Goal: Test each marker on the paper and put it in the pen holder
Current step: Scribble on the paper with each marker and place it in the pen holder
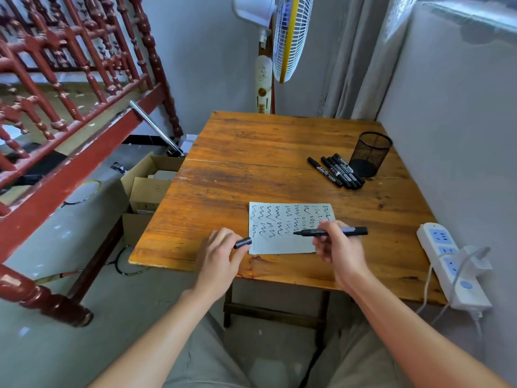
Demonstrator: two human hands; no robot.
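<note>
A white paper [279, 245] covered with several black squiggles lies near the table's front edge. My right hand [340, 247] holds an uncapped black marker [355, 231] level above the paper, tip pointing left. My left hand [221, 256] pinches the marker's black cap [242, 243] just left of the paper. Several capped black markers [337, 171] lie side by side at the back right. Right beside them stands a black mesh pen holder [369, 152]; nothing shows inside it.
The wooden table [251, 152] stands in a corner against a grey wall on the right. A white power strip [450, 261] with a plugged cable lies on its right edge. Cardboard boxes [148, 189] sit on the floor at left, a fan [291, 37] behind.
</note>
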